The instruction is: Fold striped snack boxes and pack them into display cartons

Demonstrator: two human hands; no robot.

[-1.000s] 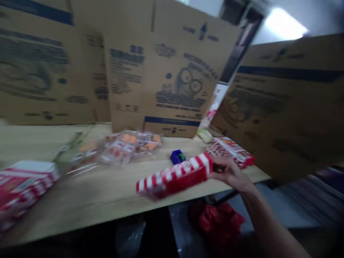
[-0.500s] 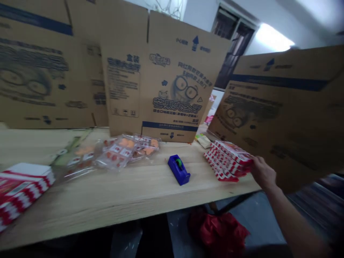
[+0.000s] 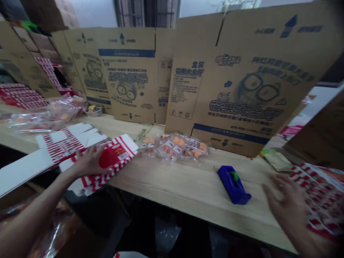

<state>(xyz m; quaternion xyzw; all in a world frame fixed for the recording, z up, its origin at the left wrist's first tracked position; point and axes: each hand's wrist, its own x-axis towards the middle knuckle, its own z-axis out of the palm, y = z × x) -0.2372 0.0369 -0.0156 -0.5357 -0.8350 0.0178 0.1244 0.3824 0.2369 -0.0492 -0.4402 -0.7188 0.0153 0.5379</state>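
My left hand [image 3: 90, 161] lies across a stack of red-and-white striped flat cartons [image 3: 119, 154], its fingers bent over them. The stack overhangs the table's front edge, and part of it is hidden under the hand. More unfolded striped cartons [image 3: 64, 143] lie just left of it. On the right, my right hand [image 3: 291, 206] is blurred, with thumb and fingers apart and nothing between them. It is beside another pile of striped cartons [image 3: 322, 197]; whether it touches them I cannot tell. A blue tape dispenser [image 3: 233, 186] with a green core stands left of that hand.
Clear bags of orange sweets [image 3: 177, 147] lie mid-table before large brown cardboard boxes [image 3: 242, 86]. At the far left are more plastic packs [image 3: 45, 114], a small tub [image 3: 94, 110] and stacked striped cartons [image 3: 21, 95]. A beige packet [image 3: 276, 159] lies at right.
The view has swung left. My right hand has let go of the right-hand carton pile and opened. My left hand has come into view on the left stack.
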